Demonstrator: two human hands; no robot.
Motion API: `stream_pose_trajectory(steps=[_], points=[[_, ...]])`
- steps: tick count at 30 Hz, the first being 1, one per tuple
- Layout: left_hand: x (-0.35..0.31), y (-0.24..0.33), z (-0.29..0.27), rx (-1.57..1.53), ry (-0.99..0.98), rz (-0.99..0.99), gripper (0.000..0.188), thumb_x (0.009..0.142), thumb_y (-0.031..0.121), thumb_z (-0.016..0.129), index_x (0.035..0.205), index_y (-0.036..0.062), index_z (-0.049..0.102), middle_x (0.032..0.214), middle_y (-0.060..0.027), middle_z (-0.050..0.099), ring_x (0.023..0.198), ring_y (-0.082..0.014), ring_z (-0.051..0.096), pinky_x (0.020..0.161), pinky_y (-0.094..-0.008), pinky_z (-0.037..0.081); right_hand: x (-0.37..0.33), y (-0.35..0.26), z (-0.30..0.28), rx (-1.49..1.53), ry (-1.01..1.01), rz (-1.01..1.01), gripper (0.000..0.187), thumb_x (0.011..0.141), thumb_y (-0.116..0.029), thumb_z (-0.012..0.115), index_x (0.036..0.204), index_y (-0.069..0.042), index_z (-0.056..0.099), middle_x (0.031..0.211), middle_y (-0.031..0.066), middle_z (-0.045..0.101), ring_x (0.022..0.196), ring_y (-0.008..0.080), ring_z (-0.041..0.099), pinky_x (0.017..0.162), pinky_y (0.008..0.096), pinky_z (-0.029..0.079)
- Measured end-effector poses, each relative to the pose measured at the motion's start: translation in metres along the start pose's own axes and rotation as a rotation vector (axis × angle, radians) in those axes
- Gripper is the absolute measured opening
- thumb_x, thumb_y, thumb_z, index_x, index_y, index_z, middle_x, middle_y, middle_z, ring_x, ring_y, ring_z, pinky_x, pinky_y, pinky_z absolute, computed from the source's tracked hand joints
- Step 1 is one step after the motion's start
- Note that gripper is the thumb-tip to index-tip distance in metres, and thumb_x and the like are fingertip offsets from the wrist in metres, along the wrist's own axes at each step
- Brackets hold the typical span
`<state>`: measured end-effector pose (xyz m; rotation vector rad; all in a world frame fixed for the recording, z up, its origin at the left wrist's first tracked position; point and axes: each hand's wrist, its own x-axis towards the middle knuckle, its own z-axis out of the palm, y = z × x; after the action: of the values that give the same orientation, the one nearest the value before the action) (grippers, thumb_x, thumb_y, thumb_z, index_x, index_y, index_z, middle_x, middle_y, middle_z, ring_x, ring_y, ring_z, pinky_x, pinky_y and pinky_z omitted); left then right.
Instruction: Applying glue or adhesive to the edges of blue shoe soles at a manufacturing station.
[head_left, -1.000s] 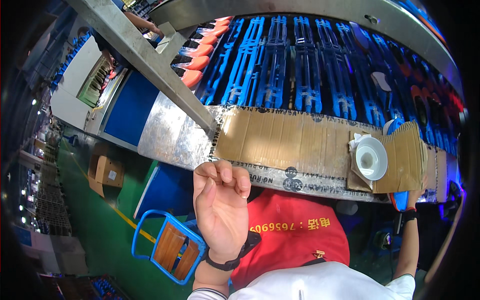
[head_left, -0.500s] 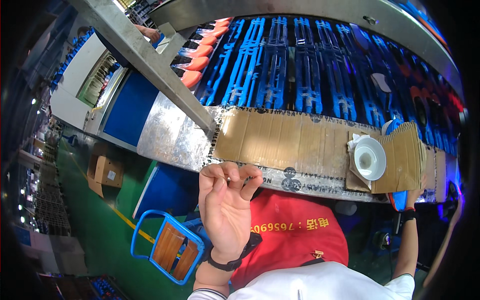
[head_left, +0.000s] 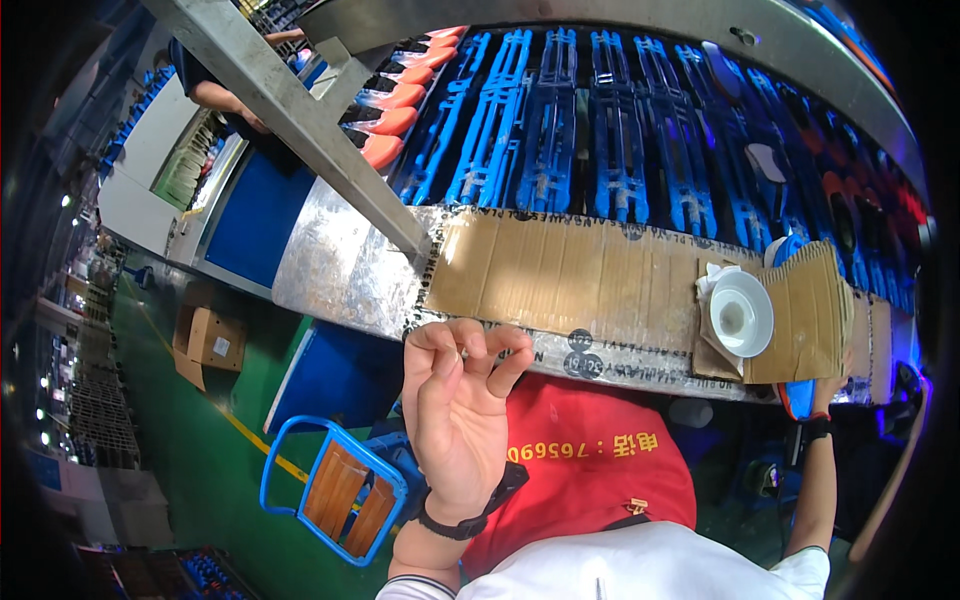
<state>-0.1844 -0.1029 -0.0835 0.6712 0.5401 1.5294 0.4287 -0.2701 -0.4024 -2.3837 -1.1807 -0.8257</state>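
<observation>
My left hand (head_left: 455, 415) is raised palm up in front of the bench's near edge, with a dark band at the wrist. Its fingers curl in and the thumb tip meets them in a pinch; anything between them is too small to make out. At the right, my right hand (head_left: 828, 388) reaches to the near edge of a bent cardboard piece (head_left: 808, 315), which hides its fingers. Beside that hand a blue and orange piece (head_left: 798, 398) sticks out from under the cardboard. A white bowl (head_left: 740, 314) with a little cloudy content sits on the cardboard.
Beyond the flat cardboard strip (head_left: 560, 265), rows of blue racks (head_left: 550, 130) and orange-and-black shoe parts (head_left: 385, 122) lie on the line. A metal post (head_left: 300, 135) slants across the left. A blue-framed stool (head_left: 345, 490) and a carton (head_left: 212, 340) stand on the floor.
At the upper left, another person's arm and dark sleeve have come further into view. My left hand has shifted slightly right, still pinched. My right hand stays by the cardboard.
</observation>
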Motion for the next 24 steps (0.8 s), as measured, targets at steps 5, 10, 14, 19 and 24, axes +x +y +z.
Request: stream_pose_trajectory(steps=[5,10,14,19,24], points=[[0.001,-0.001,-0.001,-0.007,0.039,-0.027,0.012,0.091,0.017,0.044,0.095,0.005,0.043,0.091,-0.0079,0.047,0.099,-0.0283,0.052,0.084,-0.0321,0.051,0.002,-0.002,-0.001,0.079,-0.02,0.026,0.076,0.076,-0.048,0.059,0.131,0.0,0.035,0.133,0.0221,0.037,0.12,0.0423,0.034,0.097,0.0509,0.029],[0.002,-0.004,-0.002,-0.006,0.054,-0.028,0.012,0.091,0.019,0.045,0.093,0.0065,0.044,0.09,-0.0072,0.047,0.092,-0.0247,0.051,0.08,-0.0302,0.045,0.002,-0.001,0.001,0.059,-0.004,0.023,0.074,0.076,-0.046,0.06,0.13,0.0,0.036,0.133,0.0222,0.037,0.12,0.0421,0.035,0.097,0.0504,0.03],[0.002,-0.005,0.0,-0.027,0.072,-0.026,0.012,0.091,0.019,0.045,0.091,0.0071,0.043,0.087,-0.0063,0.045,0.08,-0.0203,0.045,0.072,-0.028,0.037,0.0,0.001,0.004,0.01,-0.01,0.038,0.073,0.076,-0.044,0.06,0.131,-0.002,0.035,0.134,0.0215,0.036,0.121,0.0414,0.034,0.097,0.0511,0.03],[0.003,-0.006,-0.003,-0.033,0.046,-0.043,0.013,0.091,0.02,0.044,0.09,0.0072,0.043,0.085,-0.0068,0.045,0.07,-0.0179,0.041,0.063,-0.0266,0.035,0.0,0.006,0.008,0.015,-0.017,0.048,0.071,0.077,-0.041,0.059,0.133,-0.003,0.034,0.135,0.0196,0.035,0.123,0.0399,0.033,0.097,0.0517,0.029],[0.002,-0.005,0.0,-0.012,0.062,-0.064,0.014,0.092,0.021,0.042,0.089,0.0073,0.043,0.08,-0.0069,0.043,0.061,-0.016,0.038,0.056,-0.0257,0.033,-0.005,0.002,0.01,-0.111,-0.035,0.043,0.069,0.078,-0.038,0.058,0.133,-0.004,0.034,0.135,0.0188,0.036,0.124,0.0388,0.033,0.098,0.0512,0.029]])
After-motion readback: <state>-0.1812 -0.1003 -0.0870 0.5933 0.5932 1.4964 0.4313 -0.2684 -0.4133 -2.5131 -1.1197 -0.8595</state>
